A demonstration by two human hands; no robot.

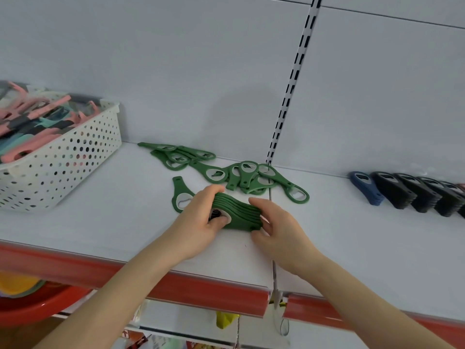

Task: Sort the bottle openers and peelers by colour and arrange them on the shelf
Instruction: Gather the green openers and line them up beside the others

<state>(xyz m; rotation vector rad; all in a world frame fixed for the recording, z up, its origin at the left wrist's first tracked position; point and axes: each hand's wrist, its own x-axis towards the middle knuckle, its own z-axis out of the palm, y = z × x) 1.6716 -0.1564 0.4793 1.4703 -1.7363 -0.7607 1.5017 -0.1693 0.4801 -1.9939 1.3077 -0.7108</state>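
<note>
A stack of several green bottle openers (pixel 237 212) stands on edge on the white shelf (pixel 105 222), held between both hands. My left hand (pixel 201 222) grips its left end, thumb at the front and fingers over the top. My right hand (pixel 274 225) grips the right end. One loose green opener (pixel 179 197) lies flat just left of my left hand. More loose green openers (pixel 226 170) lie scattered behind the stack. A row of black openers (pixel 412 192), with blue ones (pixel 364 185) at its left end, stands at the right.
A white perforated basket (pixel 75 157) at the left holds pink, teal and dark pieces. The shelf's front edge carries a red strip (pixel 201 290). A slotted upright (pixel 292 79) runs up the back wall. Red and yellow goods show below the shelf.
</note>
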